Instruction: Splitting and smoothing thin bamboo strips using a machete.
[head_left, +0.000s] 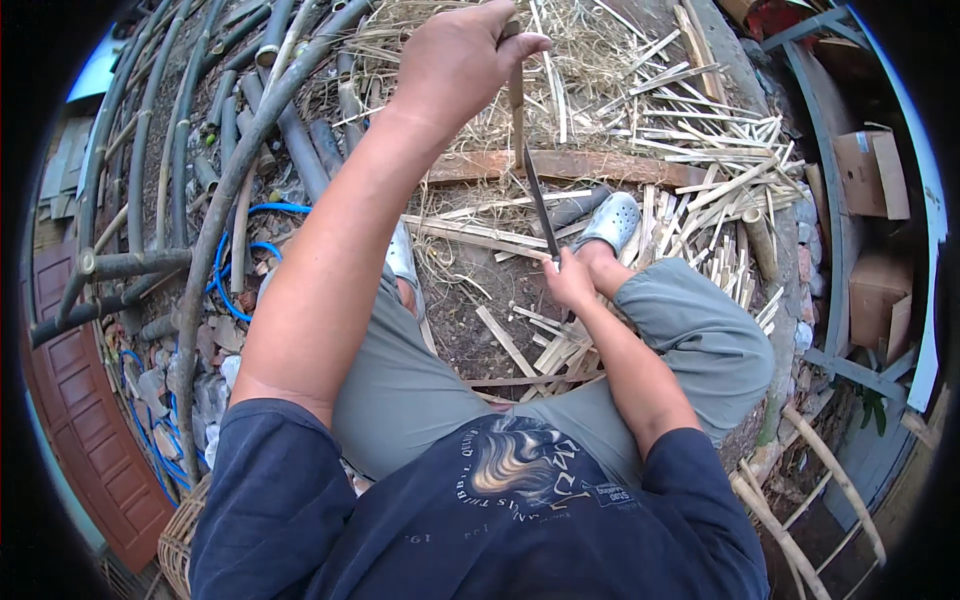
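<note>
My left hand [460,55] is raised at the far middle, its fingers closed on the upper end of a narrow bamboo strip [517,105] that hangs down. Between my knees, my right hand [572,283] is closed round the near end of a long dark-bladed knife [541,205]. The blade points away from me and slants up to the left. Its far end meets or overlaps the strip's lower part; the exact contact is too small to tell. My right fingers hide the knife's handle.
Split bamboo strips [720,150] and pale shavings [580,60] litter the ground ahead and right. A brown wooden plank [600,168] lies across, beyond my feet. Bamboo poles [260,140] and a blue hose [222,270] are at the left. Cardboard boxes [868,175] sit on a right-hand shelf.
</note>
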